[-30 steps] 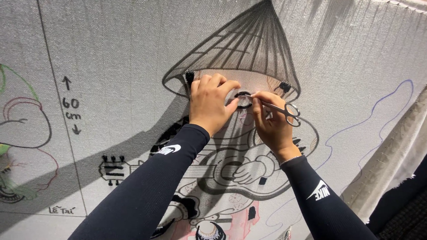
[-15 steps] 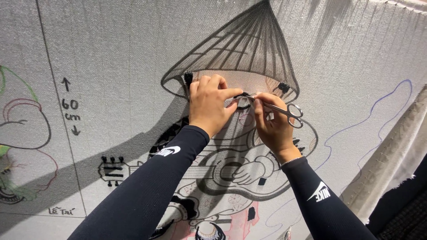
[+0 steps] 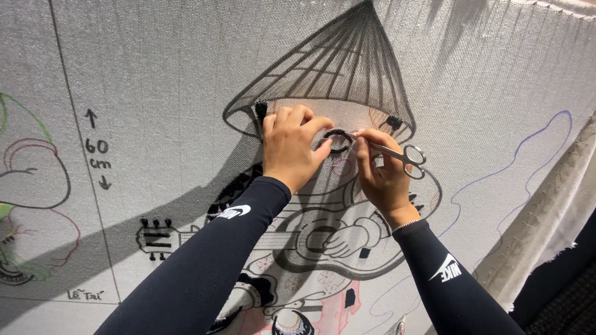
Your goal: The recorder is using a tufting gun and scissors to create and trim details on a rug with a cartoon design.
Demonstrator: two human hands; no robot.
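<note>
Here, the left hand (image 3: 292,149) is pressing its bent fingers on the grey canvas (image 3: 155,80) just under the drawn conical hat (image 3: 347,68), while the right hand (image 3: 382,174) is grasping small metal scissors (image 3: 400,154) beside a black tufted patch (image 3: 338,133).

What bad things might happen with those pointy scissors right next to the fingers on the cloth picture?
1. The small silver metal scissors in the right hand point toward the left hand, whose fingertips press the cloth beside the tips; a slip might nick a finger.
2. The tips work at a tuft of black yarn on the stretched grey woven cloth; cutting too deep could snip the backing or nearby drawn lines.
</note>
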